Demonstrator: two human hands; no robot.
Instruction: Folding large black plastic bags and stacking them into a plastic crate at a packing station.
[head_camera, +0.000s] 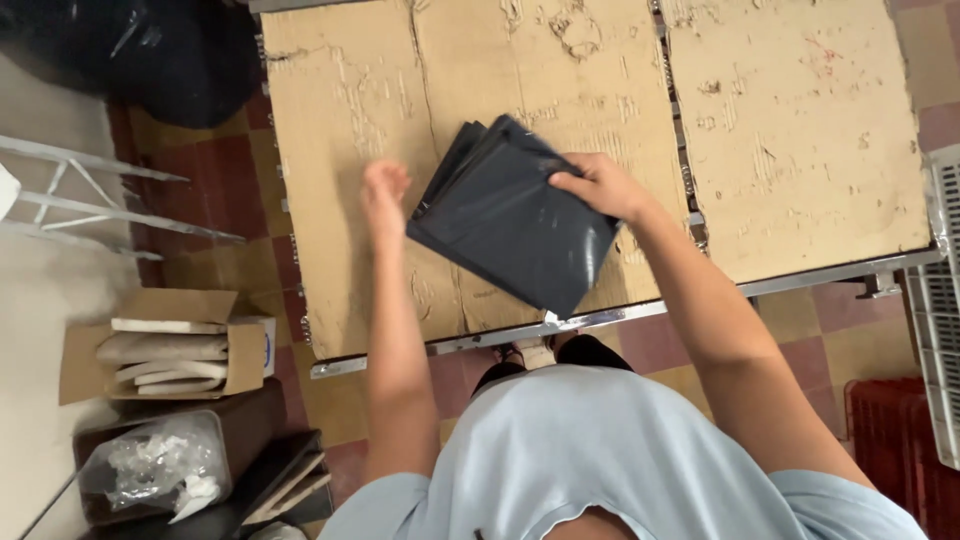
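Mid-frame, the right hand (600, 187) pinches the dark plastic bag stack (510, 225) by its upper edge while the left hand (384, 200), fingers together, steadies its side; keep the edges aligned over the cardboard-covered surface (800, 130)

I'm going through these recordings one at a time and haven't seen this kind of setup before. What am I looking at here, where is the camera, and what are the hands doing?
There is no machine here: a person works with two bare hands. The single picture comes from a camera worn on the person's head, looking straight down, so you see the light blue shirt at the bottom and both arms reaching forward. The work surface is a table covered with worn cardboard sheets. On it lies a stack of dark grey plastic bags. The right hand grips the stack's upper edge. The left hand is blurred beside the stack's left edge; whether it touches is unclear. On the floor to the left stand an open cardboard box of flat pale items and a dark bin with clear plastic.
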